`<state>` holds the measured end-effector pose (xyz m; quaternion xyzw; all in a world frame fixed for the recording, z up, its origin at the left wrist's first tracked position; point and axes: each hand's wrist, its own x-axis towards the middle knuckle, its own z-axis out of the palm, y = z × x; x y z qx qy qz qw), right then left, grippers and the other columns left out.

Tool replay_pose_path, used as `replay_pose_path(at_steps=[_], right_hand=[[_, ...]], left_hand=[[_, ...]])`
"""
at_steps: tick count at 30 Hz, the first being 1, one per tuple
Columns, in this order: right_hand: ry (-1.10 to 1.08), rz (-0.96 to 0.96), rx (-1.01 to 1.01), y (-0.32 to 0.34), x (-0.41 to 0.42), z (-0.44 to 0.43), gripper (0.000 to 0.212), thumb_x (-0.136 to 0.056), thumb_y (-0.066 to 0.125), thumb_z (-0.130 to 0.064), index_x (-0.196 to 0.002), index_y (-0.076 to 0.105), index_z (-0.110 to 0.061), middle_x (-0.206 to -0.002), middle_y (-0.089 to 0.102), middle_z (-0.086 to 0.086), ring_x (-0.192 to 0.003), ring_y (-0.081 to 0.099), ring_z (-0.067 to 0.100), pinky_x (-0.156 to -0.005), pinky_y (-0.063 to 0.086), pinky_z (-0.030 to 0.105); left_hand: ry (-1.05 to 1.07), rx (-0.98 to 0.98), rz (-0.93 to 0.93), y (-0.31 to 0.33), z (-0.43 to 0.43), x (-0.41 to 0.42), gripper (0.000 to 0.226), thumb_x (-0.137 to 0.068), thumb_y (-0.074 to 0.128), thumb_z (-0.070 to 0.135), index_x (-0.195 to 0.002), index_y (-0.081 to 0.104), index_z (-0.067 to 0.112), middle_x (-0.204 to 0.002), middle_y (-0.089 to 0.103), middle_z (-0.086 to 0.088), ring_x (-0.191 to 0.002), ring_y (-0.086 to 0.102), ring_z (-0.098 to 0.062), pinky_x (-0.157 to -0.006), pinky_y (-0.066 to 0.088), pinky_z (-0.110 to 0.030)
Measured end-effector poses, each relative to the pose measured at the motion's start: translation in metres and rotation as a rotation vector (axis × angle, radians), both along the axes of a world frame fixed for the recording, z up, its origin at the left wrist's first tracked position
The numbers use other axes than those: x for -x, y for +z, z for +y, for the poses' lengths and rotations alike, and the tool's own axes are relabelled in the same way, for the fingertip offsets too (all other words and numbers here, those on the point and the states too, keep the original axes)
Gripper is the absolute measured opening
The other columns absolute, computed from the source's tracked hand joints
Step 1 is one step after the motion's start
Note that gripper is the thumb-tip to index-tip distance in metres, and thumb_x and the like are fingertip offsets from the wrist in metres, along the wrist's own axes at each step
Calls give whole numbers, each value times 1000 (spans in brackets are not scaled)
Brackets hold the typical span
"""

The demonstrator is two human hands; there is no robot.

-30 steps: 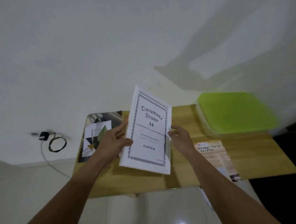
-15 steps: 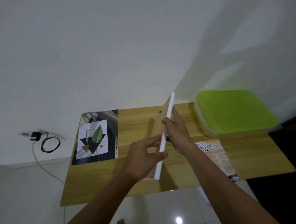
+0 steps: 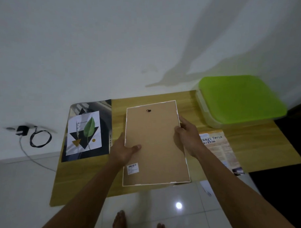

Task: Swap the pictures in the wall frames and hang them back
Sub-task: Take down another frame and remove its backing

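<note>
White-edged rectangular picture frame [image 3: 155,142] is held face down, brown fibreboard backing up, above the middle of the light wooden tabletop [image 3: 260,154]; whether it already rests on the surface cannot be told. Small dark hanger hook [image 3: 148,110] sits at the far end of the backing, barcode sticker [image 3: 133,168] at the near left corner.

Left hand [image 3: 124,151] is clamped on the left edge, thumb pressed flat on the backing, fingers hidden underneath. Right hand [image 3: 188,134] is closed around the right edge, thumb on top, fingers wrapped below.

Step in hand, as judged: frame to be laid flat, back up, so the backing can be released.
- Frame should be lowered level, both long edges together; glazing is probably underneath, so no dropping or sliding.
- It is best set down in the bare strip between the two prints, so neither gets creased.
- Retaining tabs are not resolved at this size; the rim should be checked by touch before anything is pried.
- The backing is best lifted from one end, with one hand left flat on it.

Leaf-and-triangle art print [image 3: 86,131] lies flat just left of the frame. Brownish printed poster with text [image 3: 217,149] lies right of it, partly under the right wrist and overhanging the near edge. Lime-green-lidded plastic box [image 3: 239,98] sits at the far right corner, clear of the work.
</note>
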<state>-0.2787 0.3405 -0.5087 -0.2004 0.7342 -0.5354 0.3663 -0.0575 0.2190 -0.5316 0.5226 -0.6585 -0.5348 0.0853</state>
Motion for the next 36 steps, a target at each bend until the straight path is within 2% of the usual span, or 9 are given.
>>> replay_pose_path(at_steps=[4, 8, 13, 16, 21, 24, 28, 33, 36], right_hand=[[84, 212, -169, -36, 7, -14, 51, -71, 44, -6, -116, 66, -14, -100, 71, 6, -91, 67, 24, -79, 56, 37], [154, 365, -321, -54, 9, -25, 18, -67, 42, 1, -78, 51, -9, -93, 55, 20, -74, 54, 28, -56, 33, 23], [209, 477, -342, -62, 1, -24, 19, -72, 45, 11, -83, 53, -2, -92, 59, 19, -86, 58, 36, -64, 36, 31], [268, 552, -347, -67, -2, -17, 31, -84, 50, 5, -114, 57, 6, -115, 60, 23, -107, 56, 36, -89, 42, 36], [476, 721, -408, -84, 8, -13, 53, -96, 51, -23, -146, 40, -6, -151, 36, 19, -142, 32, 33, -116, 25, 40], [536, 903, -437, -85, 11, -29, 54, -97, 49, -33, -144, 40, -8, -151, 33, 17, -142, 25, 36, -115, 19, 55], [579, 971, -424, -84, 12, -68, 56, -99, 45, -37, -146, 35, -8, -153, 30, 18, -145, 19, 34, -114, 16, 58], [548, 989, -453, -89, 12, -115, 55, -99, 45, -44, -143, 38, -12, -154, 30, 20, -142, 22, 35, -113, 19, 61], [509, 987, -484, -98, 8, -130, 50, -99, 41, -47, -141, 44, -19, -155, 28, 23, -145, 19, 39, -113, 15, 65]], left_hand=[[-4, 177, -117, -20, 6, 5, 70, -70, 83, 36, -132, 54, 18, -119, 67, -3, -104, 64, -25, -92, 53, -42], [3, 228, -214, -43, 6, 13, 79, -71, 82, 39, -137, 48, 11, -124, 61, -9, -111, 58, -29, -94, 50, -47], [-56, 258, -313, -60, -7, 17, 74, -68, 82, 46, -125, 58, 7, -115, 58, -11, -108, 53, -28, -93, 48, -45], [-101, 254, -292, -62, -14, 15, 59, -72, 79, 44, -116, 62, 10, -108, 62, -7, -102, 57, -27, -88, 50, -43], [-233, 436, -297, -52, -29, 18, 31, -93, 57, 18, -124, 57, 10, -106, 58, -9, -104, 57, -29, -85, 45, -36], [-318, 495, -347, -53, -43, 19, 50, -89, 52, 3, -138, 45, 9, -132, 50, -13, -120, 49, -30, -93, 48, -41], [-413, 448, -409, -59, -54, 26, 68, -87, 47, -2, -151, 24, 8, -156, 26, -12, -142, 28, -30, -110, 36, -47], [-306, 413, -230, -53, -55, 25, 59, -81, 54, -4, -137, 47, 15, -127, 58, -7, -113, 57, -28, -91, 50, -41], [-334, 424, -256, -52, -58, 22, 58, -82, 53, -3, -137, 46, 15, -122, 59, -8, -105, 60, -30, -84, 51, -41]])
